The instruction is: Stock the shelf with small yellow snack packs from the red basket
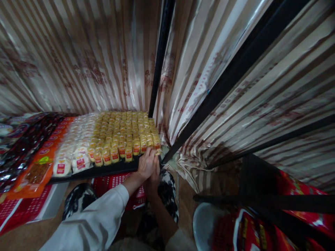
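Rows of small yellow wrapped snack packs with red labels stand tightly together on a black shelf. At the front right corner of these rows, my left hand has its fingers closed on a yellow pack at the end. My right hand is close against it, partly behind it, with fingers curled; what they hold is hidden. To the left of the yellow packs lie white round wrapped snacks with red labels.
An orange snack bag and dark shiny packets lie farther left. Red baskets sit below the shelf. Black metal posts rise before a striped curtain. A pale basin and red bags are at lower right.
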`<state>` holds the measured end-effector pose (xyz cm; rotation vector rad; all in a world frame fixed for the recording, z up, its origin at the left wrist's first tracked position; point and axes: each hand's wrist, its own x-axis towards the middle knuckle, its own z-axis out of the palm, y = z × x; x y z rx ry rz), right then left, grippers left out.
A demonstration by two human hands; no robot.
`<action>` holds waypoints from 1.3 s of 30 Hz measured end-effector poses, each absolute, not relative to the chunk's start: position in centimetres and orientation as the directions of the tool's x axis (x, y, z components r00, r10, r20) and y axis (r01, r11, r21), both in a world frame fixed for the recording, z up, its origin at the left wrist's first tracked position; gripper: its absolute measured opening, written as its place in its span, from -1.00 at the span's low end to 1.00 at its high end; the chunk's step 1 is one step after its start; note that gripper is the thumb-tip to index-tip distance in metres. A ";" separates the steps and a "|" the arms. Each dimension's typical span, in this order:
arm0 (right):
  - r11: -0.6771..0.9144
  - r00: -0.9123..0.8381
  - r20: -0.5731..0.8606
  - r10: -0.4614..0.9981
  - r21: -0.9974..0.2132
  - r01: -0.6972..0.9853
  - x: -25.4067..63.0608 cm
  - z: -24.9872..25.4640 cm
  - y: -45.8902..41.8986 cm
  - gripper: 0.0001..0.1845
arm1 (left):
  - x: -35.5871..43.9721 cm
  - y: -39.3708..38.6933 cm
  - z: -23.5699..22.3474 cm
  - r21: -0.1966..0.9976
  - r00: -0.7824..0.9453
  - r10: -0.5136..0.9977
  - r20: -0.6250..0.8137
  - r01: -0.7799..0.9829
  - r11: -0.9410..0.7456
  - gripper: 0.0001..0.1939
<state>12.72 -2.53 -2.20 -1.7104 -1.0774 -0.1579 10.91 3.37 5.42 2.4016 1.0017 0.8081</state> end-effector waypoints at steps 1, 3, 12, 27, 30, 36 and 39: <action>-0.040 0.573 0.598 0.560 -0.672 0.740 12.5 -2.1 -2.8 -0.45 | 10.3 3.4 5.7 0.556 0.572 0.731 0.371 0.494 -0.669 -0.83; -0.041 0.547 0.622 0.560 -0.639 0.768 12.0 -1.7 -3.3 -0.48 | 8.9 3.4 6.1 0.572 0.551 0.734 0.398 0.477 -0.668 -0.87; 0.012 0.516 0.481 0.709 -0.739 0.673 9.1 1.9 -4.0 -0.71 | 1.2 3.5 6.1 0.704 0.416 0.833 0.365 0.462 -0.540 -0.90; 0.288 0.121 0.452 0.884 -0.729 0.622 0.6 2.0 1.3 -0.61 | -11.5 7.6 6.5 0.692 0.202 0.898 0.390 0.580 -0.431 -0.86; 0.327 0.041 0.463 0.886 -0.685 0.650 -0.5 2.2 2.8 -0.56 | -14.0 9.4 6.6 0.677 0.149 0.916 0.373 0.631 -0.379 -0.86; 0.386 -0.079 0.487 0.870 -0.574 0.722 -1.2 1.5 5.6 -0.45 | -15.7 11.4 6.6 0.657 0.116 0.931 0.347 0.678 -0.330 -0.84; 0.371 -0.126 0.447 0.885 -0.518 0.771 -0.9 1.2 6.1 -0.42 | -15.4 12.1 6.1 0.678 0.105 0.931 0.349 0.658 -0.329 -0.85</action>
